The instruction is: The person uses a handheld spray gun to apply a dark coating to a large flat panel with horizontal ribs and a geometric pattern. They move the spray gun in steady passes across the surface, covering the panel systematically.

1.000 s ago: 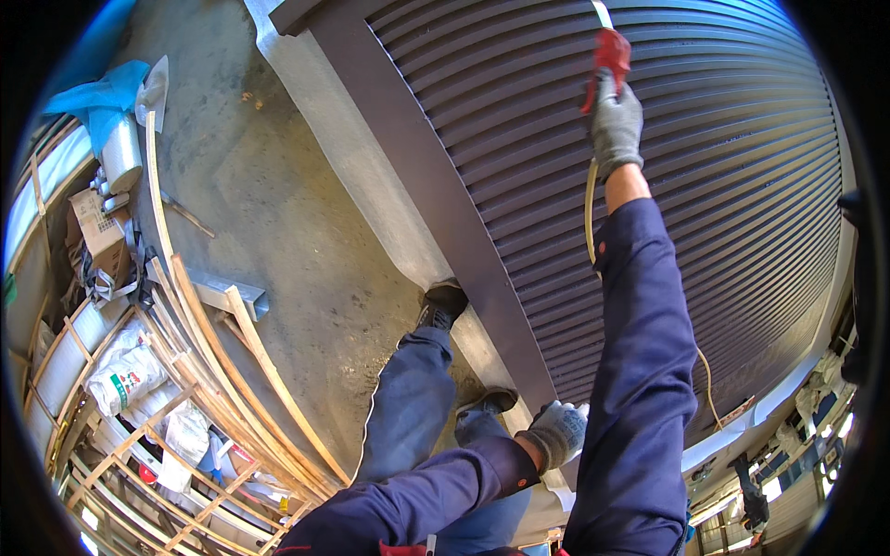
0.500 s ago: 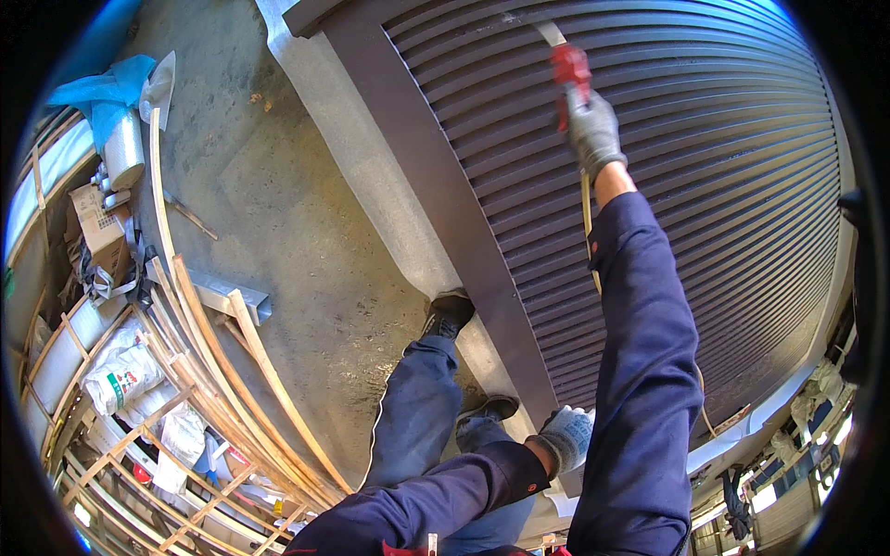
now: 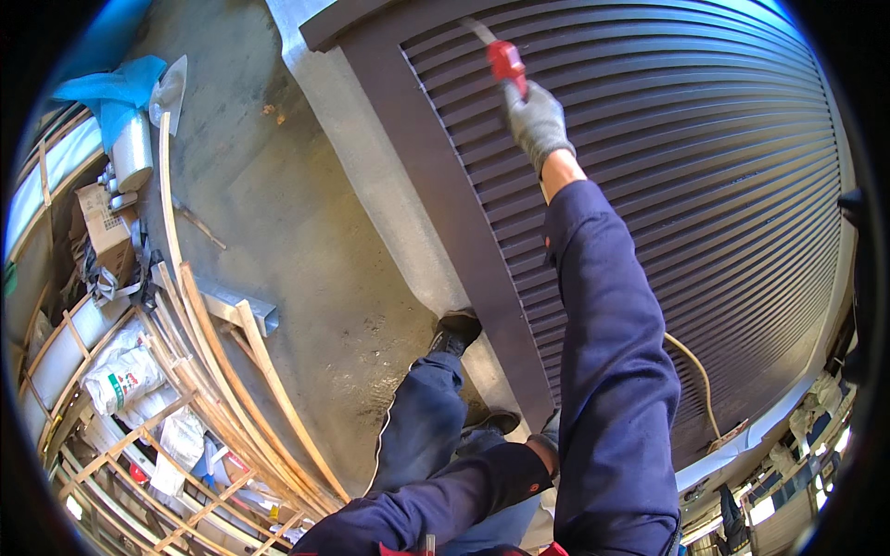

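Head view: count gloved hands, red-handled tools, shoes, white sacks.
Gloved hands: 2, right hand and left hand
Red-handled tool: 1
Shoes: 2
White sacks: 1 clear
Total: 6

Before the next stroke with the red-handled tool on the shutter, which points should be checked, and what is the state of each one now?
1. Grip: the gloved right hand is closed around the red-handled tool. Ok.
2. Contact: the tool's pale blade lies over the dark ribbed shutter, near its upper left corner; whether it touches cannot be told.
3. Left hand: low beside the shutter's frame, mostly hidden by the right sleeve. What it holds: cannot tell.
4. Footing: both shoes stand on the concrete floor next to the frame. Ok.
5. Cord: it hangs behind the right arm, across the shutter. Risk of snagging: cannot tell.
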`<state>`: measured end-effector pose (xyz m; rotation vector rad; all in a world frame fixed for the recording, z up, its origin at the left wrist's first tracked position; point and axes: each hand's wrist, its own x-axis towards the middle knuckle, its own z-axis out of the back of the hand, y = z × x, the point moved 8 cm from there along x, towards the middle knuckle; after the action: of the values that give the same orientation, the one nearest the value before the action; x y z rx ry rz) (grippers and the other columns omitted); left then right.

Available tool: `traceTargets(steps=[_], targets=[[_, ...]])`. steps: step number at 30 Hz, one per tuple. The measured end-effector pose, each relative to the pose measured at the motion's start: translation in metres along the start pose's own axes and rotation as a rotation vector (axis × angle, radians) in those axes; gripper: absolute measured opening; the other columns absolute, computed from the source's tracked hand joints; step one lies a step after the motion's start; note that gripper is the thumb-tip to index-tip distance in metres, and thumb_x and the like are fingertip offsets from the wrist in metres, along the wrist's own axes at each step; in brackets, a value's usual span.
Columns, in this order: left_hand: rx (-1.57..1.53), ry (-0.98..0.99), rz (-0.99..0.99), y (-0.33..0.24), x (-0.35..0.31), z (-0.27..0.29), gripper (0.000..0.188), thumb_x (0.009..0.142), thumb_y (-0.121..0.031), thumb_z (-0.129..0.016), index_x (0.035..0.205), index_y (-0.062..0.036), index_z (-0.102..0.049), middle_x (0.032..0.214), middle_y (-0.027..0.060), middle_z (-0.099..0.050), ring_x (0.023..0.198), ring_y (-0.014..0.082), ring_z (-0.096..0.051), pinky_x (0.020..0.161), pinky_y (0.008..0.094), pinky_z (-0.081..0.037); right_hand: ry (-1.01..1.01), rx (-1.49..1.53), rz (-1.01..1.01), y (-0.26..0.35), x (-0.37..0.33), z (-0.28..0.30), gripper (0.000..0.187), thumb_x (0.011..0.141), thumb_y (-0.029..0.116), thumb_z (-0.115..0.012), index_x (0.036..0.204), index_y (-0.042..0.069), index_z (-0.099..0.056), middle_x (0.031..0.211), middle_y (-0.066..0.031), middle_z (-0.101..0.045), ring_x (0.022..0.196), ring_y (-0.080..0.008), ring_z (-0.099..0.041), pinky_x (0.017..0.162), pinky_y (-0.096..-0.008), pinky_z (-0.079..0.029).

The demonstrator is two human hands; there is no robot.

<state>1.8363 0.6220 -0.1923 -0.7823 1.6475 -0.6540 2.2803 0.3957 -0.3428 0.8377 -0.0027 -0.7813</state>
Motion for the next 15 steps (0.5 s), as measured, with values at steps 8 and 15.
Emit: traceTargets(steps=[8, 15], targets=[[0.164, 0.032, 0.005, -0.005, -0.004, 0.006, 0.031, 0.093, -0.024, -0.054, 0.12, -0.0123, -0.064, 0.113, 0.0136, -0.068, 0.108, 0.0289, -0.063, 0.09, 0.0423, -0.048, -0.211, 0.319, -0.173, 0.02, 0.007, 0.014, 0.051, 0.095, 0.053, -0.054, 0.098, 0.004, -0.07, 0.096, -0.0251, -0.07, 0.098, -0.0437, -0.065, 0.087, -0.0485, -0.05], [0.217, 0.013, -0.025, -0.009, 0.003, 0.016, 0.03, 0.093, -0.022, -0.054, 0.119, -0.0133, -0.065, 0.112, 0.014, -0.069, 0.107, 0.0279, -0.065, 0.087, 0.0418, -0.05, 0.053, 0.399, -0.169, -0.011, -0.05, -0.018, 0.05, 0.095, 0.052, -0.056, 0.099, 0.004, -0.069, 0.084, -0.0199, -0.07, 0.081, -0.0345, -0.069, 0.078, -0.0418, -0.052]])
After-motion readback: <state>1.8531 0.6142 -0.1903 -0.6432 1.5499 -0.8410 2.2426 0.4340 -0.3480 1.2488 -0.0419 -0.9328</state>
